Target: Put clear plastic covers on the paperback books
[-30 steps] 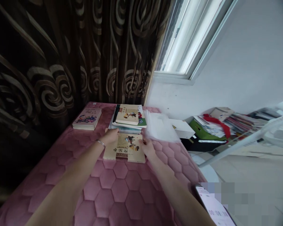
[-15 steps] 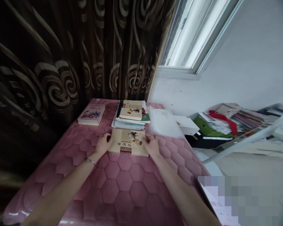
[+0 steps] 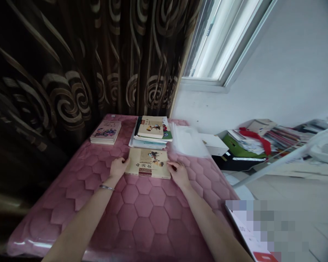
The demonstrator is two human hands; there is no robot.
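Observation:
A cream book (image 3: 133, 162) with dark Chinese characters and a painted figure on its cover lies flat on the pink padded table cover. My left hand (image 3: 119, 167), with a bracelet at the wrist, grips its left edge with curled fingers. At the opposite edge my right hand (image 3: 179, 174) has its thumb and fingers closed on the book's side. Just beyond the book rises a stack of books and papers (image 3: 150, 143), topped by a similar cream book (image 3: 150, 127).
Pink-covered books (image 3: 106, 131) are piled at the table's far left. A clear plastic sheet (image 3: 190, 142) and a white box (image 3: 214, 144) lie right of the stack. Dark patterned curtains (image 3: 71, 91) hang behind. Papers and a red cloth (image 3: 258, 140) are heaped farther right.
The view has shifted slightly. The cream book stays in about the same place between my hands; the right hand's fingers have drawn back a little toward its edge.

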